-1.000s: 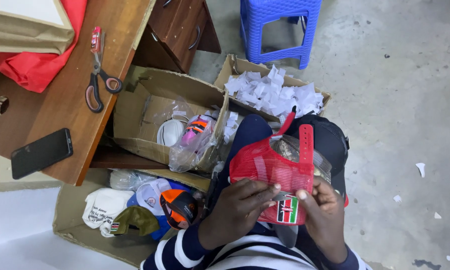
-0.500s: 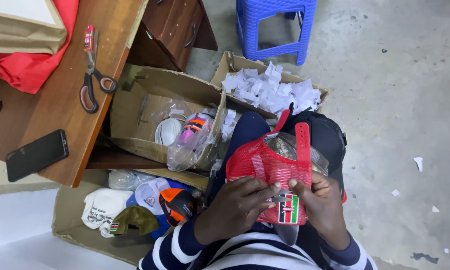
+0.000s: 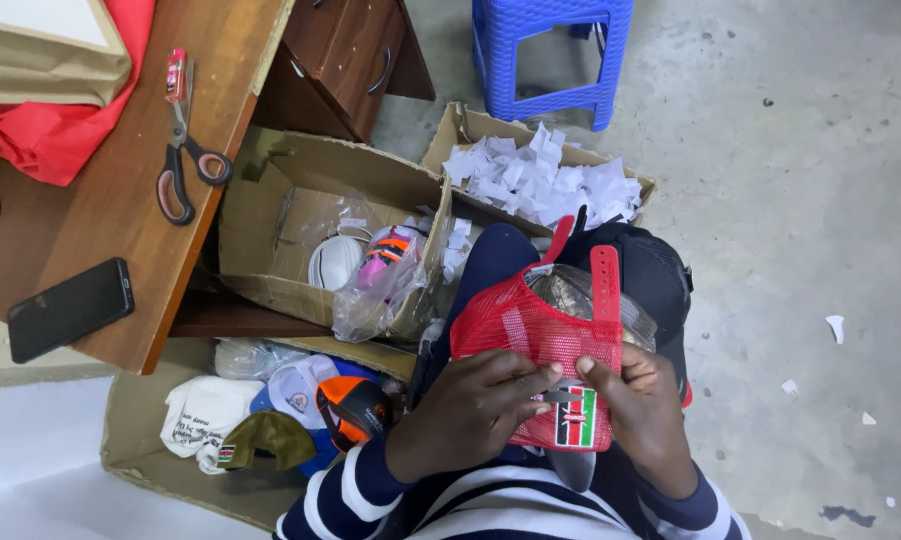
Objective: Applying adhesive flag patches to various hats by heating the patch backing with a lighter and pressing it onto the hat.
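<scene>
A red mesh cap [image 3: 530,335] with a red back strap and a striped flag patch rests on my lap, over a black cap [image 3: 650,275]. My left hand [image 3: 465,410] grips the cap's lower left side, fingers on the mesh. My right hand [image 3: 645,415] holds the lower right side, thumb and fingers pinching near the flag patch [image 3: 575,415]. Both hands touch the same cap. Striped sleeves cover my forearms.
A cardboard box [image 3: 270,240] with bagged caps stands left of my knees; another box [image 3: 470,130] holds white paper scraps. A lower box [image 3: 130,440] holds several caps. A wooden desk [image 3: 80,230] carries scissors [image 3: 180,165] and a phone [image 3: 68,308]. A blue plastic stool [image 3: 550,50] stands ahead.
The view has shifted slightly. My hands keep hold of the red cap, with the fingers of both drawing closer together near the flag patch.
</scene>
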